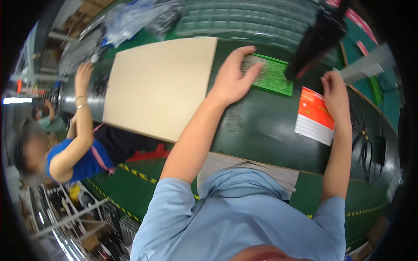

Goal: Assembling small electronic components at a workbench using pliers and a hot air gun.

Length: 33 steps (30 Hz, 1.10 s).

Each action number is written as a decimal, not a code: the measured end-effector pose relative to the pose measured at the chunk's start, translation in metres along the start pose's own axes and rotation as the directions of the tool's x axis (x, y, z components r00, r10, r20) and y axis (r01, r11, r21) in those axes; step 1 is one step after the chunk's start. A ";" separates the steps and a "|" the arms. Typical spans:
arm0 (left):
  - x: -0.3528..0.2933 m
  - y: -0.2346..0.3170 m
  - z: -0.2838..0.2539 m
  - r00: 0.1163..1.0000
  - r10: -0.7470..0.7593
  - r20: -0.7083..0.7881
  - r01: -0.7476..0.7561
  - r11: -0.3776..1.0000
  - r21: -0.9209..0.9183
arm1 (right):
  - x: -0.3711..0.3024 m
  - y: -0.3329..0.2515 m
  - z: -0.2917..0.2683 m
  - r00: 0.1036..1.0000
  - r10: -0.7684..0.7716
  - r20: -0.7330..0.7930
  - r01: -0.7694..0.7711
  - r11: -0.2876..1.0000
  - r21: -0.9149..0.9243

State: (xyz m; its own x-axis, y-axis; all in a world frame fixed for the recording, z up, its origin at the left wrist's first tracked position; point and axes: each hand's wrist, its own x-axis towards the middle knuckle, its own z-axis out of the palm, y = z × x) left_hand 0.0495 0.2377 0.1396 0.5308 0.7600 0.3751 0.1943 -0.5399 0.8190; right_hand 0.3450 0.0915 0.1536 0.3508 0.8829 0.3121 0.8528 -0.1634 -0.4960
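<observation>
My left hand (235, 80) lies over the left end of a shallow green tray (279, 90), its fingers at the far edge and its thumb reaching over the inside. Many tiny silvery pieces (261, 69), too small to name, are heaped at that end of the tray. My right hand (336, 98) is at the right edge of an orange-and-white printed card (315, 114), with its fingers curled together; what they hold, if anything, is hidden. Between my hands a dark, blurred powered tool (318, 41) hangs over the tray's right end.
A large pale board (161, 85) lies on the dark green worktable (248, 126) to my left. Clear plastic trays (235, 19) and plastic bags (139, 19) are at the back. A grey post (368, 65) and black cables (365, 148) are at right. A co-worker in blue (78, 156) reaches over the table at left.
</observation>
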 end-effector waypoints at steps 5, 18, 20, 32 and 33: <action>-0.004 0.001 -0.004 0.999 -0.030 -0.031 0.030 0.999 -0.015 | -0.002 -0.002 -0.006 0.987 0.136 -0.088 -0.110 0.962 0.251; -0.005 0.003 -0.001 1.000 0.002 -0.026 -0.003 0.999 -0.042 | -0.015 0.002 -0.008 0.985 0.156 0.067 -0.169 0.861 0.479; -0.004 0.004 -0.003 1.000 0.005 -0.030 -0.006 0.999 -0.034 | -0.013 -0.002 -0.010 0.985 0.162 0.053 -0.167 0.851 0.497; -0.007 0.004 -0.003 0.999 0.037 -0.040 -0.038 0.999 -0.026 | -0.017 -0.005 -0.005 0.982 0.185 0.035 -0.163 0.742 0.650; -0.007 0.003 -0.004 0.998 0.040 -0.044 -0.041 0.999 -0.012 | -0.018 -0.004 -0.005 0.981 0.188 0.042 -0.170 0.742 0.648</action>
State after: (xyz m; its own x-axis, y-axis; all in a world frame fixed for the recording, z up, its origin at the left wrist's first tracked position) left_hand 0.0431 0.2317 0.1410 0.5010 0.7529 0.4268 0.1628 -0.5664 0.8079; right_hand 0.3369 0.0739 0.1541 0.4888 0.8538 0.1791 0.3226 0.0138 -0.9464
